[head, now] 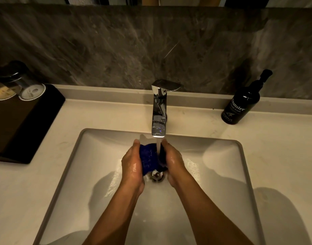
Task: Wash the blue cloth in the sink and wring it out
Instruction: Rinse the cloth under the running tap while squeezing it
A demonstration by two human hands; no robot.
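The blue cloth (149,157) is bunched up between both my hands, over the white sink (222,174) and just above the drain (156,175). My left hand (132,165) grips its left side and my right hand (173,160) grips its right side. Both hands are wet. Water runs from the chrome tap (159,110) onto the cloth, next to my right fingers. Part of the cloth is hidden behind my palms.
A black hand wash pump bottle (241,103) stands on the counter at the back right. At the left, a dark tray (24,121) holds two capped glasses (19,85). A dark stone wall rises behind the tap.
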